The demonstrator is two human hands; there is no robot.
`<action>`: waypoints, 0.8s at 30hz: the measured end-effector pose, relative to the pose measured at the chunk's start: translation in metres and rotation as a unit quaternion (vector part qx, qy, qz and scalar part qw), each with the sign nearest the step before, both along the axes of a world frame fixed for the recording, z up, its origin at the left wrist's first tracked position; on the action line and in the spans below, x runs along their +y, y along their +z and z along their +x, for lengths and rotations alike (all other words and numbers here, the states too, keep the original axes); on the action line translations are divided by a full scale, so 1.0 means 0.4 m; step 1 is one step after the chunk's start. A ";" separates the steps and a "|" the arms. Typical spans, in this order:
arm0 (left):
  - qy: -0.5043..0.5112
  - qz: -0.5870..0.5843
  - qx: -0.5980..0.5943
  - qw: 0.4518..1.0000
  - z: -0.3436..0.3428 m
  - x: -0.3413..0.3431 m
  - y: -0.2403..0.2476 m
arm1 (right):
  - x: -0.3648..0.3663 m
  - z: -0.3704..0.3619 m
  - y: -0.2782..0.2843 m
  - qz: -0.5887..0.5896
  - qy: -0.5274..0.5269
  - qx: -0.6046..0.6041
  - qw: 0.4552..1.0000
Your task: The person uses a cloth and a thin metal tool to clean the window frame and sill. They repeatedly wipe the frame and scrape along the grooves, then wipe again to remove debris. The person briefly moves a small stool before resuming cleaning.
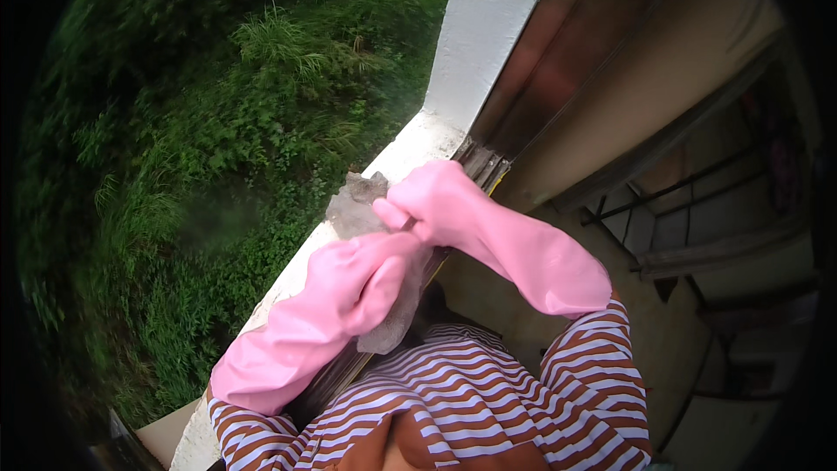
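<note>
Pink-gloved left hand [349, 277] at centre, closed around a grey cloth [356, 209], pink-gloved right hand [429, 199] just above, fingers curled against it, grip unclear

White window ledge [425, 141], grey cloth [356, 212] lying across it

Dense green foliage [200, 122] lies in daylight left of the grip, a white wall [488, 26] rises beyond it, and to its right, in dimmer light, are a tan floor [484, 301] and a frame of dark bars [697, 178].
</note>
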State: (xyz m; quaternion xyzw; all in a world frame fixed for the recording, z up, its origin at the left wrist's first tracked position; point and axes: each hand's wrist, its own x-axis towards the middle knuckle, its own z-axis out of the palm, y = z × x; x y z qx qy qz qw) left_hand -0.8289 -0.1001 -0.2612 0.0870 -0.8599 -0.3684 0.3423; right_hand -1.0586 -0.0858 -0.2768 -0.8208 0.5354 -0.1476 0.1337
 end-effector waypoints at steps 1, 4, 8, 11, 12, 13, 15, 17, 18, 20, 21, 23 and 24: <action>0.008 0.024 -0.033 0.999 -0.029 -0.012 0.021 | -0.010 -0.023 -0.013 -0.040 -0.038 0.009 0.998; 0.026 0.027 -0.055 0.998 -0.051 -0.039 0.054 | -0.011 -0.019 -0.013 -0.089 -0.047 -0.165 0.981; 0.032 0.013 -0.088 0.996 -0.037 -0.008 0.132 | 0.006 0.024 -0.025 -0.229 -0.039 -0.198 0.952; 0.041 0.043 -0.085 0.995 -0.078 -0.010 0.140 | -0.013 -0.017 -0.024 -0.224 -0.042 -0.204 0.952; 0.046 0.060 -0.083 0.994 -0.092 -0.012 0.133 | -0.016 -0.030 -0.019 -0.202 -0.043 -0.224 0.953; 0.053 0.052 -0.061 0.995 -0.092 -0.017 0.121 | -0.021 -0.024 -0.030 -0.221 -0.063 -0.226 0.947; 0.069 0.056 -0.102 0.991 -0.086 -0.017 0.129 | -0.015 -0.014 -0.024 -0.195 -0.065 -0.241 0.949; 0.062 0.021 -0.116 0.991 -0.074 -0.003 0.164 | 0.006 0.009 -0.028 -0.153 -0.075 -0.300 0.939; 0.057 -0.019 -0.100 0.993 -0.069 0.002 0.181 | 0.006 0.030 -0.028 -0.228 -0.092 -0.273 0.930; 0.056 -0.030 -0.066 0.996 -0.095 -0.011 0.186 | -0.001 -0.001 0.000 -0.260 -0.084 -0.248 0.929; 0.067 -0.011 -0.047 0.997 -0.112 -0.004 0.180 | -0.009 -0.018 0.011 -0.276 -0.079 -0.237 0.928; 0.086 0.012 -0.108 0.990 -0.134 -0.002 0.192 | -0.025 -0.030 -0.021 -0.237 -0.085 -0.267 0.930; 0.101 0.035 -0.120 0.987 -0.139 -0.001 0.191 | -0.026 -0.026 -0.023 -0.239 -0.083 -0.282 0.926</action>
